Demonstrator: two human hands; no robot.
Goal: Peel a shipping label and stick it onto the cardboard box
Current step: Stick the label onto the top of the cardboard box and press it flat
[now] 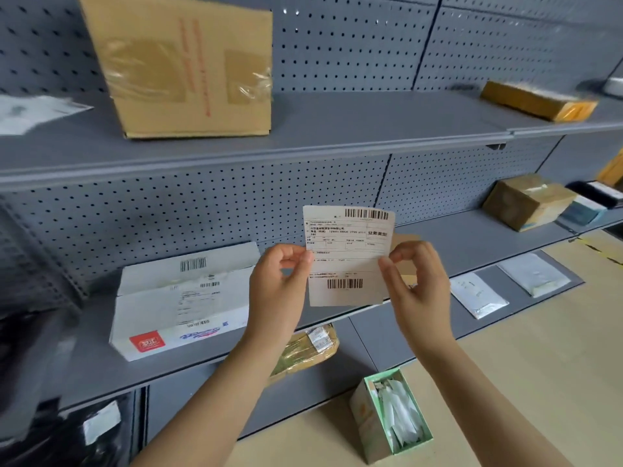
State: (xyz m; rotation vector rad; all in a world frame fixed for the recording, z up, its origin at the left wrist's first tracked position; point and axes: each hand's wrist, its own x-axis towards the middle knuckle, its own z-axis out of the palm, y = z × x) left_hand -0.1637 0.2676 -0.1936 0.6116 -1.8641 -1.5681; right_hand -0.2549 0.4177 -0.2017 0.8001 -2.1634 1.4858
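Observation:
A white shipping label (347, 254) with two barcodes is held upright in front of the grey shelves. My left hand (278, 288) pinches its left edge between thumb and fingers. My right hand (416, 281) pinches its right edge. A large brown cardboard box (188, 65) with red print and clear tape stands on the upper shelf, well above and left of the label. A small piece of brown cardboard (404, 239) shows just behind the label's right side; most of it is hidden.
A white box (182, 305) with barcodes lies on the middle shelf at left. Taped brown parcels (529, 200) (536, 101) sit on the shelves at right. A green box of white packets (391, 419) stands on the wooden floor; white pouches (478, 294) lie on the bottom shelf.

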